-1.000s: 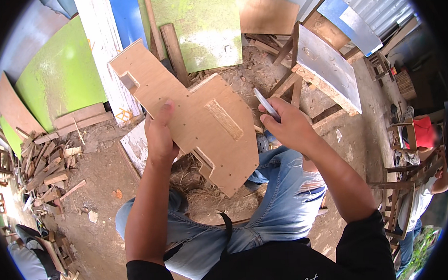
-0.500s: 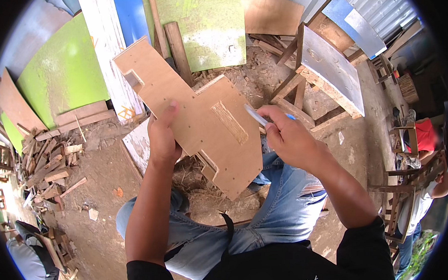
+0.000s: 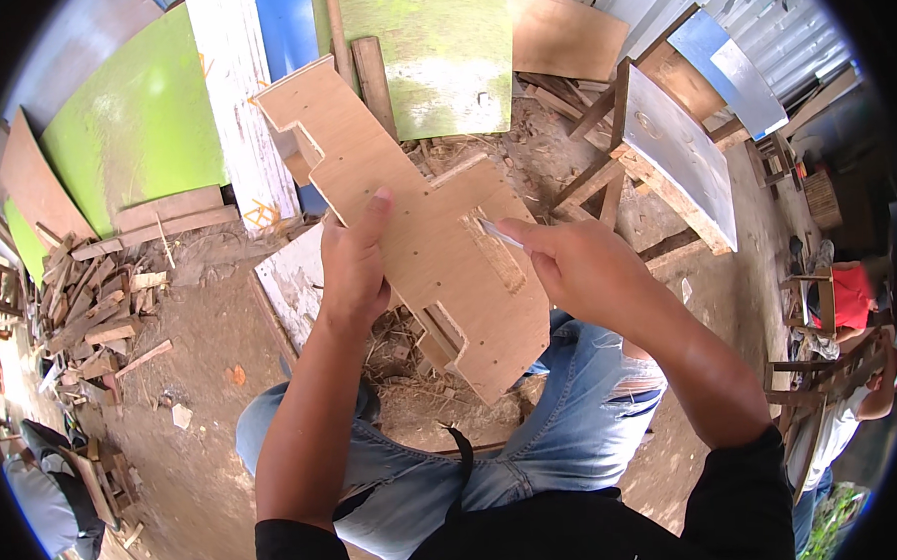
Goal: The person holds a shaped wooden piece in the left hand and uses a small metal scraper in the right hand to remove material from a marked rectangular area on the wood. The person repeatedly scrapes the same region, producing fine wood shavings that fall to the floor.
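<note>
My left hand (image 3: 360,259) is closed around the long edge of a plywood piece (image 3: 363,154) with notched sides, its thumb lying on the top face. The wood is held tilted above my lap. A rough rectangular recess (image 3: 503,263), splintered along its edges, shows in the wider part of the face. My right hand (image 3: 588,269) grips a slim knife (image 3: 502,236), whose pale blade meets the recess near its upper end. The knife's handle is mostly hidden in my fist. Small dark nail heads dot the plywood.
A scrap-wood pile (image 3: 89,306) lies on the dirt floor at left. Green boards (image 3: 142,133) lean at the back. A wooden chair (image 3: 678,145) with a grey seat stands at right. Two people, one in a red shirt (image 3: 850,295), are at the far right; another person (image 3: 43,498) is lower left.
My right hand has brought the blade from the plywood's right edge over to the recess. The plywood and my left hand have shifted slightly rightward in the picture, along with the background.
</note>
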Demonstrator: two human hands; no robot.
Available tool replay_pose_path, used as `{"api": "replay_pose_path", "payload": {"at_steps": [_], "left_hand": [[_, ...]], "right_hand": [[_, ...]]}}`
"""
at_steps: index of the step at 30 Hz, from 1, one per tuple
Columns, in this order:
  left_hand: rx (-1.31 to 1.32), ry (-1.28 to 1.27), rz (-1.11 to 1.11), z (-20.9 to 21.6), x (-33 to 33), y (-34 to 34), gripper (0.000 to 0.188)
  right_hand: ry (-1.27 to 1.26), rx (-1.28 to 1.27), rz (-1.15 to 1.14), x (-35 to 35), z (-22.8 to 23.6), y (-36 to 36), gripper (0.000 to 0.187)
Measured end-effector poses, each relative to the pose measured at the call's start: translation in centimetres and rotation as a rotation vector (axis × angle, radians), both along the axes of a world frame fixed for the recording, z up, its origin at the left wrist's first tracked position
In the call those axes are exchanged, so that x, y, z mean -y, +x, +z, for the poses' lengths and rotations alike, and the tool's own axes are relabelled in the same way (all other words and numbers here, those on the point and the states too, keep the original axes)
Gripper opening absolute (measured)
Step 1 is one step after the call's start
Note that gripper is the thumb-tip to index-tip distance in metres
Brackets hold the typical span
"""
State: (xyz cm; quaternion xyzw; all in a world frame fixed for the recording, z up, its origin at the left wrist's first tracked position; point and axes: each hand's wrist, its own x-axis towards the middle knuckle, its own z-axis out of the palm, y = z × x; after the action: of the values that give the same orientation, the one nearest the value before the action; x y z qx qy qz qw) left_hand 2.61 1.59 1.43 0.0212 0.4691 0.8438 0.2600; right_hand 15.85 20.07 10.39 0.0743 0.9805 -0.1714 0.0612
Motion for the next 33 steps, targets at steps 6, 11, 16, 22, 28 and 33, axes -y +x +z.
{"api": "replay_pose_path", "payload": {"at_steps": [6, 11, 16, 22, 28, 33], "left_hand": [[-0.017, 0.003, 0.018, 0.0, -0.1, 0.0, 0.045], [0.006, -0.013, 0.011, -0.1, -0.4, -0.2, 0.043], [0.013, -0.021, 0.029, 0.3, -0.6, -0.5, 0.043], [0.029, -0.027, 0.014, 0.9, -0.5, -0.8, 0.042], [0.04, -0.033, 0.005, 0.9, -0.8, -1.2, 0.04], [0.05, -0.039, 0.01, 1.0, -1.1, -1.4, 0.039]], "right_hand": [[-0.085, -0.113, -0.036, -0.8, -0.5, -0.4, 0.042], [-0.079, -0.081, -0.041, -0.3, -0.5, -1.0, 0.04], [-0.02, -0.019, -0.022, -0.2, 0.8, -2.0, 0.037], [-0.006, -0.001, 0.007, -0.1, 1.5, -2.7, 0.038], [0.011, 0.083, -0.008, -0.4, 1.8, -3.5, 0.038], [0.02, 0.121, -0.013, -0.5, 2.2, -4.1, 0.039]]}}
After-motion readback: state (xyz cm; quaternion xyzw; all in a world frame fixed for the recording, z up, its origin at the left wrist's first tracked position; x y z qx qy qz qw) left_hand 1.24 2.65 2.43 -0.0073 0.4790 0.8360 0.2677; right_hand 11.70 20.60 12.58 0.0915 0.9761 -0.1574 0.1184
